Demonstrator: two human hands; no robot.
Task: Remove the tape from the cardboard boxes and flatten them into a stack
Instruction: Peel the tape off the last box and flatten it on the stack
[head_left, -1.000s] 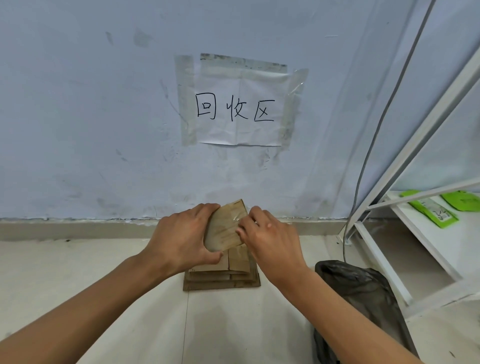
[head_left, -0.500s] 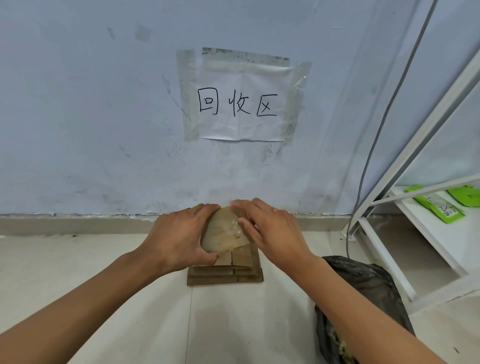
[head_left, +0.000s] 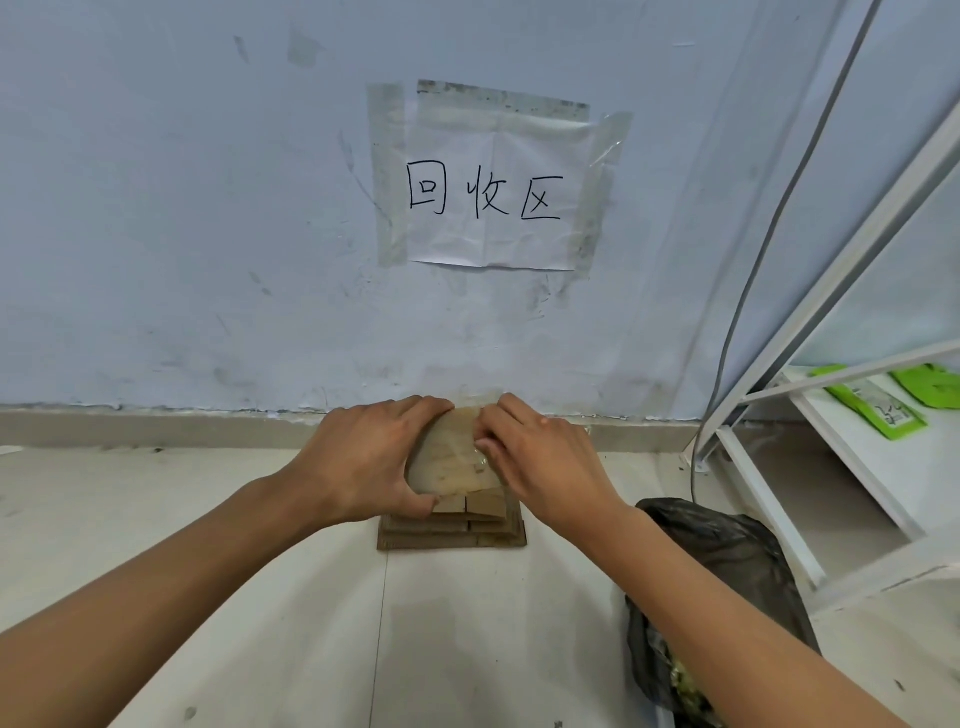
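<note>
Head view: left hand (head_left: 363, 462) and right hand (head_left: 540, 462) grip taped box (head_left: 449, 457) above flattened stack (head_left: 452, 535).

I'm looking through a single head-worn camera — there is no second view to share anything with. It is facing forward and down, square on to a pale wall (head_left: 156, 208) with a taped paper sign (head_left: 493, 192) near the top centre. The wide lens is bending the white shelf frame (head_left: 831, 291) at the right edge. Both forearms are reaching in from the bottom corners — the hands are meeting close in, just below centre, above the floor (head_left: 260, 649).
</note>
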